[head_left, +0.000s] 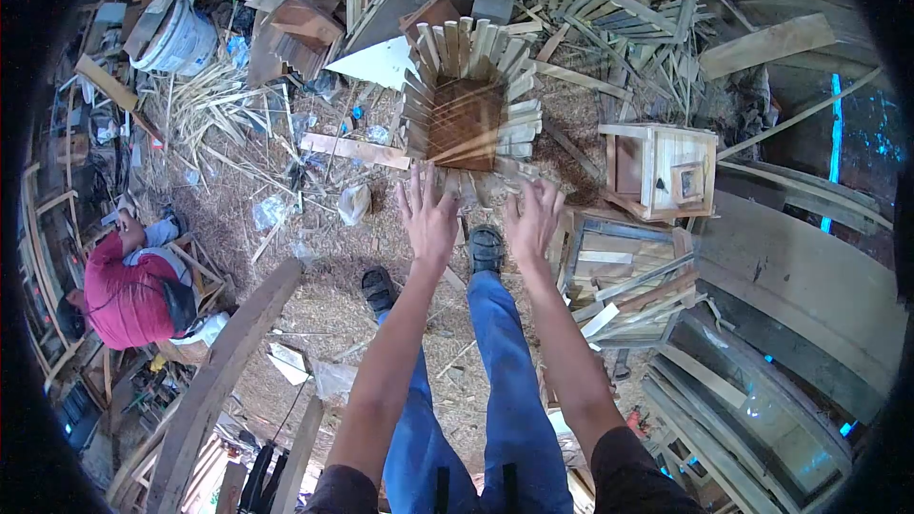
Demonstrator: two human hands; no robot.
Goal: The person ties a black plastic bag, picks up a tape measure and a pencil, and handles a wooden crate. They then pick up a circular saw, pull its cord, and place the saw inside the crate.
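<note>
A square wooden planter box (469,114) made of upright slats, flared at the top, stands on the sawdust-covered floor in front of my feet. Both my arms reach straight out toward it. My left hand (427,216) is open with fingers spread, just short of the box's near edge. At the near right corner of the box, my right hand (534,219) has its fingers apart and holds nothing. Whether the fingertips touch the slats I cannot tell. My legs in blue jeans and dark shoes (486,249) are below.
A small wooden box with a square window (666,171) sits to the right, above a slatted crate (628,276). A person in a red top (129,290) crouches at the left. Planks, a white bucket (181,38), scrap wood and straw lie all around.
</note>
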